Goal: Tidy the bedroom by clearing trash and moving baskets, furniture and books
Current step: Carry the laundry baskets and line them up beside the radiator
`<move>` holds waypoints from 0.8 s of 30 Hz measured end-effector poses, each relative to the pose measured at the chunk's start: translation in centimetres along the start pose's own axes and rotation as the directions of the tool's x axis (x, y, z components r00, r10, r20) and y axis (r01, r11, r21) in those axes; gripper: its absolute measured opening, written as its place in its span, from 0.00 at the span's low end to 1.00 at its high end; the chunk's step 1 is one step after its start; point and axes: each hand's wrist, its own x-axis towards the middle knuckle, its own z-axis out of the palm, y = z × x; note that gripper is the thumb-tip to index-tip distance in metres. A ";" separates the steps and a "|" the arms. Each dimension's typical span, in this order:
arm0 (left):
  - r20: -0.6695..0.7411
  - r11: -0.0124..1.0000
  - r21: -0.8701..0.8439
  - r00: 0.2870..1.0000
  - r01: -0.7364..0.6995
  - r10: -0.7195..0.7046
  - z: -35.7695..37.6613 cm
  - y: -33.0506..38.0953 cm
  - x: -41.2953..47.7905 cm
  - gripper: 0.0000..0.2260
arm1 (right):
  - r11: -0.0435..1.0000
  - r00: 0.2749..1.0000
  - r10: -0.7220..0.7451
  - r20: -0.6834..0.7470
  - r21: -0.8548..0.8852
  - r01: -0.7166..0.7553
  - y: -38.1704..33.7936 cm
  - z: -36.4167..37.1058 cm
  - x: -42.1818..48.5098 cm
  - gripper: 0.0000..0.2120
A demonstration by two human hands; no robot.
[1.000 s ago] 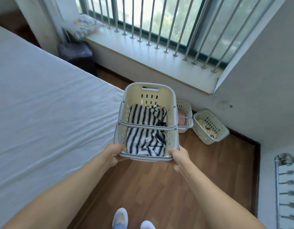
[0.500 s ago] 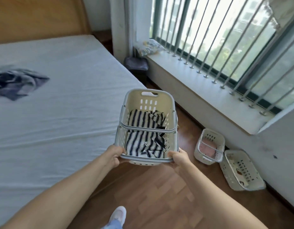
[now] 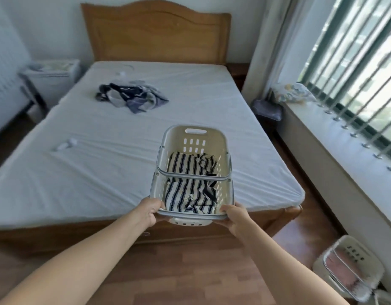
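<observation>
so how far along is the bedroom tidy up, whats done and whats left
Done: a striped garment lies in the white basket. In hand: the left hand and right hand grip that basket's near rim, held over the foot of the bed. Left: a dark clothes pile and small white bits lie on the bed, a second basket sits on the floor by the window, and clutter lies on the sill.

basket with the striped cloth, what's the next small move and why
Probably lower the basket onto the bed just ahead. The left hand and right hand grip its near rim, it hangs over the bed's bare foot end, and dark clothes lie further up.
</observation>
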 end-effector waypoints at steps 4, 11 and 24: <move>-0.067 0.995 -0.095 0.998 -0.002 -0.005 -4.8 -0.5 -1.2 0.13 | 0.997 0.995 0.013 0.098 -0.081 -0.005 0.4 4.0 -0.6 0.15; -0.181 0.972 -0.228 0.983 -0.056 0.015 -14.1 -2.2 -3.9 0.14 | 0.979 0.970 0.016 0.241 -0.202 0.034 2.9 12.0 -3.6 0.16; -0.308 0.924 -0.376 0.950 -0.073 -0.051 -31.3 -9.8 -11.0 0.16 | 0.919 0.948 0.087 0.306 -0.392 0.043 13.0 24.3 -13.4 0.11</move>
